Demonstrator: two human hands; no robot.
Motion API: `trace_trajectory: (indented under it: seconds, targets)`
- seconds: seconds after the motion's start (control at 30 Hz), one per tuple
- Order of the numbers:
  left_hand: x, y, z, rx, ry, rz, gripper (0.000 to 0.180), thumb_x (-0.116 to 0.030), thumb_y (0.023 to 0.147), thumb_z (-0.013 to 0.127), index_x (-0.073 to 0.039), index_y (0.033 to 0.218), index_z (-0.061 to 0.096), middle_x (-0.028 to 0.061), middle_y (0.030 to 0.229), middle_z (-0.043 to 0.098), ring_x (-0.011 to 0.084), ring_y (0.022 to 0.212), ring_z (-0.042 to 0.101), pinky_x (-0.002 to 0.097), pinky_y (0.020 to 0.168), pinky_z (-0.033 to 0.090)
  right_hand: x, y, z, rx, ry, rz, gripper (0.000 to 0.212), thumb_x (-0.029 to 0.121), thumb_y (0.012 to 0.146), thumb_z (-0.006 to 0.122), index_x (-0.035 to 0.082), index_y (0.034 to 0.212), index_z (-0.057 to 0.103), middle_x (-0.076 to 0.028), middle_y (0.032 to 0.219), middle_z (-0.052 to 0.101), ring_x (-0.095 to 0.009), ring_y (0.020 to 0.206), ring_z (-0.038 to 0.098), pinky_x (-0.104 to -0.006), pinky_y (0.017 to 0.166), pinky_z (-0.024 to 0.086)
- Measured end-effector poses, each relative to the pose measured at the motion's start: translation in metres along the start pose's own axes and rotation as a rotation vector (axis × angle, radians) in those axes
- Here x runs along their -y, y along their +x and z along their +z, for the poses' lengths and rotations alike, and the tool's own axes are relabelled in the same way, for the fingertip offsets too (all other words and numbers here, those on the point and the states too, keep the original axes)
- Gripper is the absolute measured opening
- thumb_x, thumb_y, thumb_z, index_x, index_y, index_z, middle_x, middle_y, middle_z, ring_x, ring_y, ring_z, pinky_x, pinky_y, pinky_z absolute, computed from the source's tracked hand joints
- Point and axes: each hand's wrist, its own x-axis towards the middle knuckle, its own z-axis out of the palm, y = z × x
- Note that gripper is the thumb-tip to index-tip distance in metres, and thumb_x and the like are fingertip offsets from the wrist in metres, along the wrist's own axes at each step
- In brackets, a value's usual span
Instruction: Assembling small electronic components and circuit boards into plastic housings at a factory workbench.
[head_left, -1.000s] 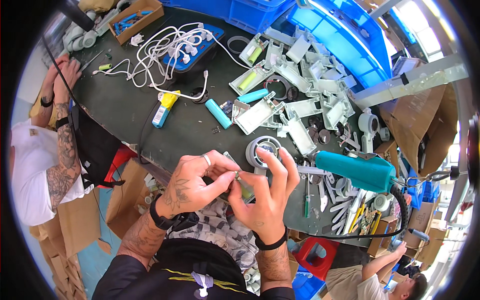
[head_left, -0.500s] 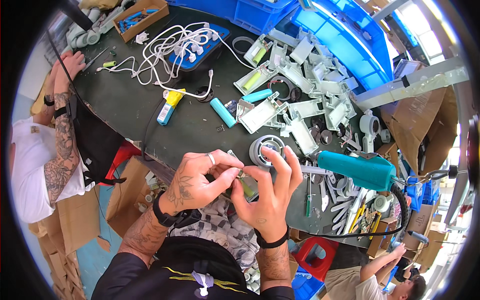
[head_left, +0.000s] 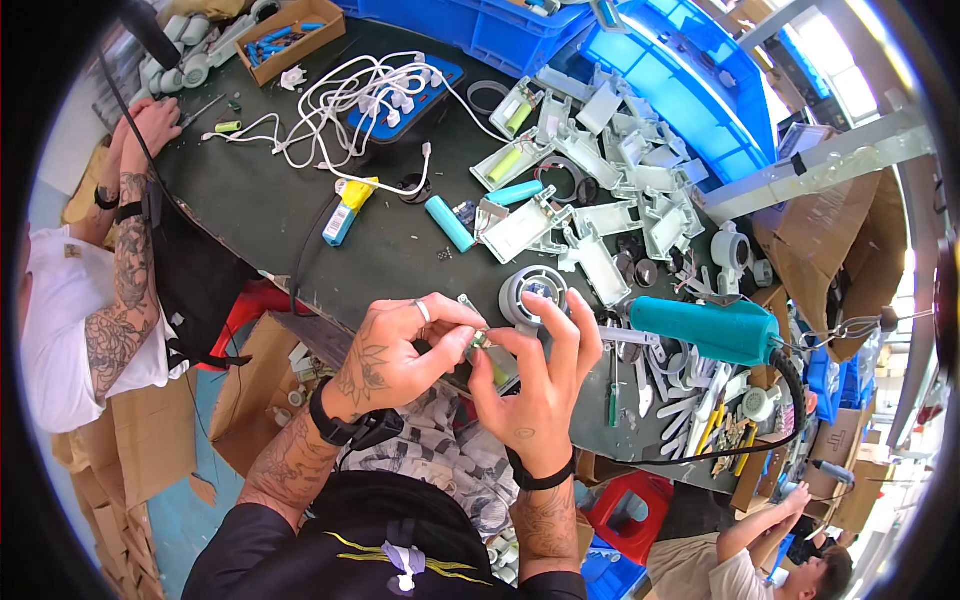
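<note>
Above the near edge of the table, my left hand [head_left: 402, 350] and my right hand [head_left: 535, 390] meet fingertip to fingertip. Between them is a small green circuit board [head_left: 481, 340], pinched by thumb and forefinger on both sides. The other fingers of my right hand are spread upward. Just below the board, a pale plastic housing with a yellow-green battery cell [head_left: 500, 374] shows partly behind my fingers; most of it is hidden. A round grey fan head [head_left: 532, 290] lies beyond my right fingertips.
A teal electric screwdriver [head_left: 705, 333] hangs at the right. Pale housings [head_left: 600, 270] pile up beyond, near blue bins [head_left: 690, 90]. Teal battery cells [head_left: 450, 223], a yellow-taped blue tool [head_left: 345, 212] and tangled white cables [head_left: 330, 110] lie further left. Co-workers [head_left: 95, 290] sit at both sides.
The fingers of both hands have shifted slightly, and more of the green circuit board shows between them. The view has moved a little; the things on the table lie as before.
</note>
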Motion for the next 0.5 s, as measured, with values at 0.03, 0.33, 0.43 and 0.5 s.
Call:
trace_trajectory:
  seconds: [0.03,0.33,0.43,0.5]
  targets:
    - [0.0002,-0.0002,-0.0003,-0.001,-0.004,-0.005,0.014,0.001,0.102,0.068,0.003,0.114,0.075,0.0097,0.097,0.078,0.0099,0.075,0.073,0.0256,0.066,0.061,0.0000,-0.0001,0.0007,-0.001,0.002,-0.002,0.022,0.011,0.083,0.083,0.009,0.103,0.074,-0.012,0.145,0.060,-0.045,0.145,0.044,-0.0532,0.115,0.038]
    - [-0.0011,0.0016,0.0010,-0.013,0.000,-0.024,0.013,0.004,0.100,0.069,0.005,0.111,0.076,0.0091,0.091,0.077,0.0097,0.073,0.073,0.0259,0.064,0.062,-0.0012,0.0008,0.0023,0.007,0.011,-0.013,0.025,0.011,0.080,0.085,0.009,0.102,0.074,-0.010,0.142,0.063,-0.044,0.143,0.047,-0.0534,0.114,0.041]
    - [-0.0018,0.0032,0.0010,-0.010,-0.010,-0.043,0.013,0.003,0.100,0.069,0.006,0.111,0.075,0.0093,0.091,0.077,0.0098,0.073,0.073,0.0260,0.064,0.063,-0.0025,-0.0002,0.0038,0.002,0.020,-0.011,0.025,0.011,0.081,0.085,0.009,0.103,0.074,-0.010,0.142,0.063,-0.043,0.143,0.047,-0.0533,0.114,0.041]
    - [-0.0035,0.0034,0.0007,-0.010,-0.021,-0.053,0.013,0.003,0.101,0.068,0.006,0.111,0.075,0.0093,0.091,0.077,0.0098,0.073,0.073,0.0260,0.064,0.063,-0.0016,0.0010,0.0025,0.003,0.016,-0.010,0.025,0.010,0.081,0.085,0.009,0.103,0.073,-0.011,0.143,0.063,-0.043,0.143,0.047,-0.0530,0.114,0.041]
